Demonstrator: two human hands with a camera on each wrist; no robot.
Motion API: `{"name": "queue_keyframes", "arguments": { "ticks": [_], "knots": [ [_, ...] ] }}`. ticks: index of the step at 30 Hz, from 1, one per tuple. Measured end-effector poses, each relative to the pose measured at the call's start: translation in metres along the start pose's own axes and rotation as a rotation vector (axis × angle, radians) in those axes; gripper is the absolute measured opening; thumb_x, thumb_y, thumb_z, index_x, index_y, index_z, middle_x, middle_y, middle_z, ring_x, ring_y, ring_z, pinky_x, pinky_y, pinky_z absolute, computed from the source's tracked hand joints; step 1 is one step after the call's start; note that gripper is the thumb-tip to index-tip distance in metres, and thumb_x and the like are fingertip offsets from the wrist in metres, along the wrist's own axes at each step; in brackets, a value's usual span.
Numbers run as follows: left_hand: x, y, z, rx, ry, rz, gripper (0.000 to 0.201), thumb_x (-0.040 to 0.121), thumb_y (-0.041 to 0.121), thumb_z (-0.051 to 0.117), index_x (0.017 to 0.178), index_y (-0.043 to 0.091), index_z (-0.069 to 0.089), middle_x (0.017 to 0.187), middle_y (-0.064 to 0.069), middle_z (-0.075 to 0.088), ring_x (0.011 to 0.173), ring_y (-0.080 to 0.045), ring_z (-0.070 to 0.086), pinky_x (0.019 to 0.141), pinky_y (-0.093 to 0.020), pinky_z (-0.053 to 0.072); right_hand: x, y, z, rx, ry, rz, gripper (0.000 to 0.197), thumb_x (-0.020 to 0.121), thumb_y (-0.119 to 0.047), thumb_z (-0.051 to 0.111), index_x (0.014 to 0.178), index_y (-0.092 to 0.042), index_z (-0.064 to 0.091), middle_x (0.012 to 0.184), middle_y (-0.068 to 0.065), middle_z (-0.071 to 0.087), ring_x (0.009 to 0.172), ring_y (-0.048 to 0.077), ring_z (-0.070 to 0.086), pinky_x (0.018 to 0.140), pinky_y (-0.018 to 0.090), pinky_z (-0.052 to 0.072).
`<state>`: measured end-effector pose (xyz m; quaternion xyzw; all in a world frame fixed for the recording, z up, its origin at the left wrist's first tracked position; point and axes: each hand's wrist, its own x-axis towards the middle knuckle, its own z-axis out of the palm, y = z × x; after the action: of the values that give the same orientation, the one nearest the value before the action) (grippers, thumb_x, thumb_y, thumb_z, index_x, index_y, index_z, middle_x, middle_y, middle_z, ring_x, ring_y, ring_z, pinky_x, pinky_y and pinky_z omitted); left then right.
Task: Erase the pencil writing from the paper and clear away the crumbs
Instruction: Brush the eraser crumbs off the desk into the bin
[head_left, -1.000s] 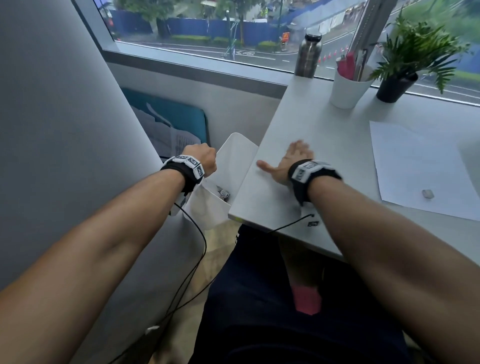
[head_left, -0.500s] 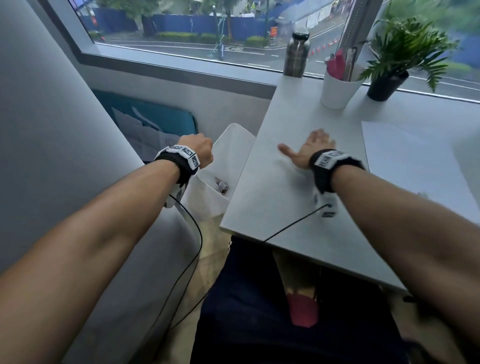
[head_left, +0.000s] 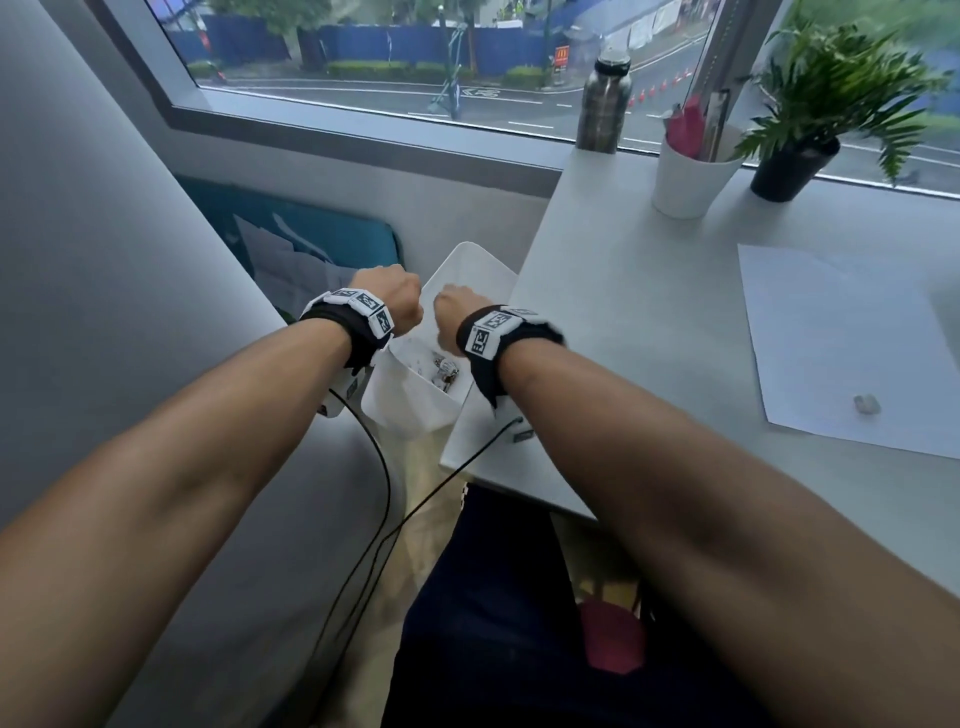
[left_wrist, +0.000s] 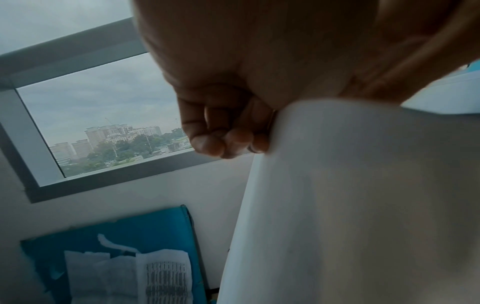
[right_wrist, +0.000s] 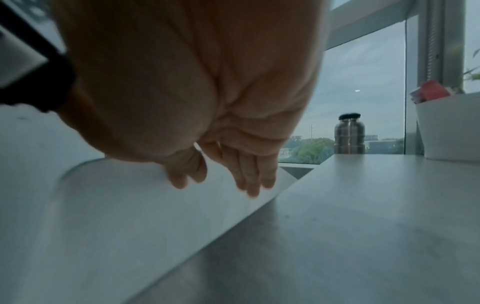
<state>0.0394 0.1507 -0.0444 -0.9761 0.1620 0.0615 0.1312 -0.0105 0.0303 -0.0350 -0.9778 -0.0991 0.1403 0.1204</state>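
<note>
The white paper (head_left: 841, 343) lies on the desk (head_left: 623, 291) at the right, with a small grey eraser (head_left: 866, 403) on its near corner. A white bin (head_left: 467, 270) hangs at the desk's left edge. My left hand (head_left: 397, 296) grips the bin's rim, its fingers (left_wrist: 226, 142) curled over the white wall (left_wrist: 350, 195). My right hand (head_left: 457, 312) is past the desk's left edge, over the bin's mouth, with straight fingers (right_wrist: 246, 174) pointing down and holding nothing. Crumbs are too small to see; some scraps (head_left: 447, 371) lie inside the bin.
A steel bottle (head_left: 604, 104), a white cup (head_left: 685, 176) of pens and a potted plant (head_left: 810, 130) stand at the back by the window. A grey partition (head_left: 104, 260) closes the left side, with a blue folder (head_left: 322, 244) of papers behind the bin. Cables hang from both wrists.
My right hand slid left off the desk, from lying flat on it to hanging over the bin. My left hand kept its hold on the bin's rim.
</note>
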Motion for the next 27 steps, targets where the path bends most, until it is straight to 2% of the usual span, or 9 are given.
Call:
{"name": "queue_keyframes", "arguments": {
  "ticks": [4, 6, 9, 11, 13, 16, 20, 23, 27],
  "knots": [
    [-0.006, -0.01, 0.005, -0.016, -0.008, 0.0, 0.015, 0.088, 0.022, 0.049, 0.081, 0.011, 0.057, 0.1, -0.017, 0.067, 0.09, -0.038, 0.064, 0.073, -0.037, 0.049, 0.007, 0.008, -0.013, 0.027, 0.154, 0.026, 0.013, 0.091, -0.003, 0.056, 0.103, -0.001, 0.059, 0.116, 0.021, 0.058, 0.103, 0.039, 0.062, 0.077, 0.037, 0.046],
    [-0.009, -0.012, 0.007, -0.029, -0.013, -0.006, 0.018, 0.087, 0.023, 0.049, 0.085, 0.01, 0.06, 0.1, -0.016, 0.067, 0.09, -0.038, 0.064, 0.075, -0.038, 0.051, 0.013, 0.004, -0.011, 0.036, 0.12, -0.009, 0.002, 0.086, -0.002, 0.059, 0.088, -0.002, 0.06, 0.109, 0.02, 0.062, 0.092, 0.036, 0.064, 0.069, 0.034, 0.045],
    [-0.015, -0.014, 0.012, -0.021, -0.02, -0.019, 0.024, 0.089, 0.024, 0.049, 0.095, 0.007, 0.065, 0.103, -0.018, 0.066, 0.093, -0.039, 0.064, 0.077, -0.039, 0.051, 0.019, 0.008, -0.003, 0.012, -0.009, -0.154, 0.037, 0.077, 0.002, 0.059, 0.109, -0.013, 0.072, 0.115, 0.012, 0.066, 0.1, 0.03, 0.064, 0.079, 0.029, 0.05],
    [-0.019, -0.014, 0.015, -0.018, -0.018, -0.019, 0.024, 0.09, 0.023, 0.049, 0.094, 0.005, 0.065, 0.103, -0.019, 0.066, 0.093, -0.039, 0.063, 0.077, -0.04, 0.05, 0.015, 0.021, -0.003, 0.027, -0.03, -0.14, 0.056, 0.075, -0.005, 0.067, 0.129, -0.019, 0.062, 0.128, 0.006, 0.061, 0.115, 0.024, 0.058, 0.093, 0.028, 0.048],
    [-0.023, -0.011, 0.017, -0.025, -0.011, -0.015, 0.024, 0.089, 0.021, 0.049, 0.093, 0.004, 0.065, 0.104, -0.02, 0.066, 0.095, -0.039, 0.063, 0.078, -0.04, 0.05, 0.009, 0.045, -0.01, 0.028, -0.009, -0.052, 0.064, 0.076, -0.027, 0.076, 0.135, -0.015, 0.053, 0.135, 0.007, 0.057, 0.123, 0.026, 0.053, 0.1, 0.032, 0.045],
    [-0.031, -0.008, 0.019, -0.031, -0.014, -0.003, 0.022, 0.09, 0.02, 0.048, 0.091, 0.004, 0.064, 0.105, -0.02, 0.065, 0.096, -0.039, 0.063, 0.078, -0.039, 0.05, -0.005, 0.093, -0.021, -0.094, 0.032, 0.135, 0.07, 0.082, -0.06, 0.063, 0.127, -0.008, 0.053, 0.136, 0.015, 0.053, 0.124, 0.034, 0.05, 0.102, 0.042, 0.044],
    [-0.043, -0.004, 0.02, -0.029, -0.016, 0.003, 0.022, 0.09, 0.02, 0.048, 0.091, 0.005, 0.064, 0.105, -0.02, 0.066, 0.095, -0.039, 0.063, 0.078, -0.039, 0.05, -0.043, 0.127, -0.003, -0.142, -0.11, 0.359, 0.115, 0.079, -0.083, 0.038, 0.154, -0.004, 0.002, 0.163, 0.014, -0.004, 0.15, 0.033, 0.001, 0.12, 0.051, 0.011],
    [-0.049, -0.002, 0.024, -0.031, -0.013, 0.0, 0.017, 0.089, 0.02, 0.048, 0.083, 0.008, 0.058, 0.105, -0.019, 0.066, 0.095, -0.039, 0.063, 0.078, -0.04, 0.05, -0.057, 0.09, 0.018, -0.136, -0.174, 0.187, 0.129, 0.067, -0.095, 0.032, 0.153, -0.009, -0.013, 0.161, 0.009, -0.021, 0.148, 0.034, -0.016, 0.121, 0.049, -0.002],
    [-0.056, 0.001, 0.035, -0.037, -0.024, -0.04, 0.025, 0.089, 0.022, 0.048, 0.098, 0.006, 0.065, 0.108, -0.018, 0.066, 0.098, -0.039, 0.064, 0.079, -0.039, 0.05, -0.064, 0.015, 0.039, -0.22, -0.254, -0.055, 0.12, 0.068, -0.096, 0.023, 0.156, -0.016, 0.004, 0.164, 0.002, -0.009, 0.15, 0.027, -0.013, 0.12, 0.052, -0.007]
  ]
}}
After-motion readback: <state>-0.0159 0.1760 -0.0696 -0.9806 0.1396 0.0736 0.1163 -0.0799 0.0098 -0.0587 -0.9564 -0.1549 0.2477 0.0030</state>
